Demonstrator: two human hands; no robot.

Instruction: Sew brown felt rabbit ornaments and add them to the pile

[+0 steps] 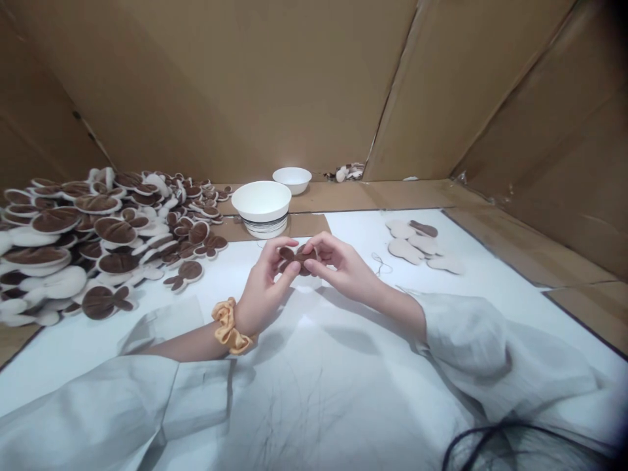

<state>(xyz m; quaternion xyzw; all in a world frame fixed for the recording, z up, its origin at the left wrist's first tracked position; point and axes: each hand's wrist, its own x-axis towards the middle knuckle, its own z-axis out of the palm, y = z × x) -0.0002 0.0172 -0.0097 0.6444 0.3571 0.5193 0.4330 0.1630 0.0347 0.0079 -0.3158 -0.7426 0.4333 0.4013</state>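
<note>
Between my two hands is a small brown plush piece with rounded lobes (301,258), raised over the white tabletop. My left hand (267,284), with a yellow scrunchie (230,327) at the wrist, pinches its left side between thumb and fingers. On the opposite side, my right hand (343,267) grips it the same way. Fingertips cover part of the piece, and I cannot make out a needle. A dark thread (381,263) lies on the table right of my right hand.
A large heap of brown-and-white plush pieces (118,229) fills the left. Behind my hands stand a white bowl wrapped with dark bands (261,201) and a smaller white bowl (292,180). Several flat pale pieces (407,250) lie at right. Cardboard walls (245,85) enclose the table.
</note>
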